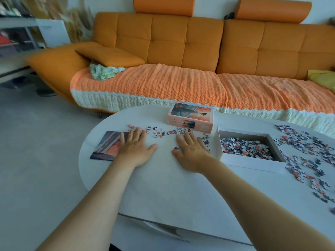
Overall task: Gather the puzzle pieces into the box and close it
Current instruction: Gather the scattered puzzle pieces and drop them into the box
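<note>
My fingers [134,135] lie straight and slightly spread, flat on the white table [163,187], pinching nothing; both thumbs point inward toward each other. My left hand [135,147] lies palm down with its outer fingers over the right edge of a printed picture [106,145], and its fingertips reach a thin line of loose puzzle pieces [163,133]. My right hand [190,151] is flat as well, its fingertips at the same line, with a few pieces just beside it. To its right stands the open white box [252,162], holding a heap of pieces [244,147]. The pink lid [190,115] lies apart, beyond the line of pieces. More scattered pieces [308,151] spread over the table right of the box. Behind the table is an orange sofa [181,42].
</note>
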